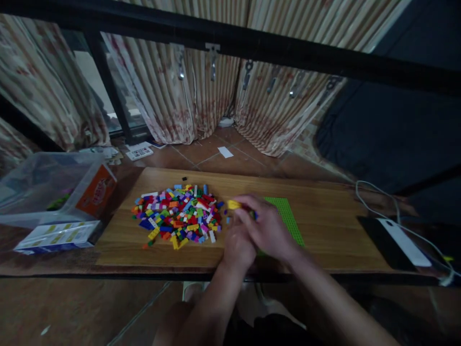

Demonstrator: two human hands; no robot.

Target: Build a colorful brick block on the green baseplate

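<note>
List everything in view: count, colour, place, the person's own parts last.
wooden board: one, brown, centre
loose bricks: many, mixed colours, board's left half
yellow brick: one, yellow, in the right hand
baseplate: one, green, partly behind the right hand
bin: one, clear, orange label, far left
carton: one, white, blue and yellow, before the bin
black panel: one, black, board's right end
white device: one, white, on the black panel
cable: one, white, far right
curtains: several, beige and reddish, background
bar: one, black, across top
metal clips: about six, silver, below the bar
papers: several, mostly white, floor
arms: two, bare, bottom
right hand: one, bare, over the board
left hand: one, bare, beside it
</note>
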